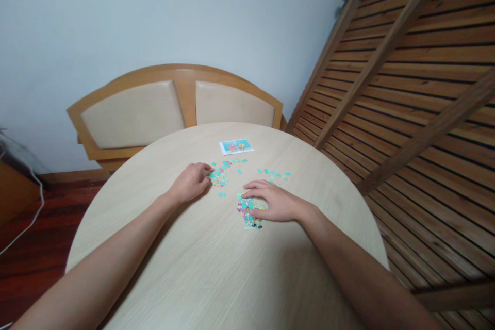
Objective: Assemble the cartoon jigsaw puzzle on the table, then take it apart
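Observation:
A partly joined jigsaw puzzle [248, 220] with cartoon figures lies flat on the round table, toward me from the loose pieces. My right hand [273, 201] rests over it, thumb and fingers spread, covering part of its right side. To the left, my left hand [191, 181] reaches the edge of a cluster of loose puzzle pieces [219, 178], mostly turquoise with some pink. Its fingers are bent with the thumb apart from them; the fingertips touch or nearly touch the pieces. Whether a piece is under them is hard to see.
A picture card [236, 146] with a similar design lies at the far side of the round table [185, 268]. More loose pieces [274, 173] are scattered to the right. Behind stands a padded chair back [185, 95]; a slatted wooden panel [406, 87] leans at the right.

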Tool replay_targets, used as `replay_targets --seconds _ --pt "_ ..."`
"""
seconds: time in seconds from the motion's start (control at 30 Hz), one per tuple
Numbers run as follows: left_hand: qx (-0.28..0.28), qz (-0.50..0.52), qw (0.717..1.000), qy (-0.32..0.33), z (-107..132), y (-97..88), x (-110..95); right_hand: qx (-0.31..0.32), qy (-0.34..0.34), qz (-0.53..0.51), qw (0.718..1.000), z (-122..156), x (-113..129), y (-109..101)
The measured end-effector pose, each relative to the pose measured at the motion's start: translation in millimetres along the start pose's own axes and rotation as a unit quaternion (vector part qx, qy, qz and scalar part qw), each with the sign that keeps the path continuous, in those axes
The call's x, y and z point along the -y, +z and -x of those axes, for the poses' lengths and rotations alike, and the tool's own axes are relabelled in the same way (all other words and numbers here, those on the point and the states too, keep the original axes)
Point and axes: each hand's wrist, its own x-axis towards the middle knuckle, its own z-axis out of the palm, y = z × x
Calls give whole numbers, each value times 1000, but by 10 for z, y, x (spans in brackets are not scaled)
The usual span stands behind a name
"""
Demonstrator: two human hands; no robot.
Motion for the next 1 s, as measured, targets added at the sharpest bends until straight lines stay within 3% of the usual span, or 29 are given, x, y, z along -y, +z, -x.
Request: replay_targets --seconds 0.1,0.37,0.63,0.83,1.0 --pt "10 -13 999 28 -19 32 -1 3 0 3 1000 4 -2 -5" --pt "14 -111 993 -38 21 -85 121 4 7 -2 1000 3 18 -15" --pt "27 -96 993 -59 12 -79 423 5 7 -7 1000 3 12 -14" --pt "64 -29 996 -57 5 -121 442 2 9 4 1000 17 -54 1" --pt "63 5 995 -73 21 -137 447 -4 14 8 1000 31 -99 3"
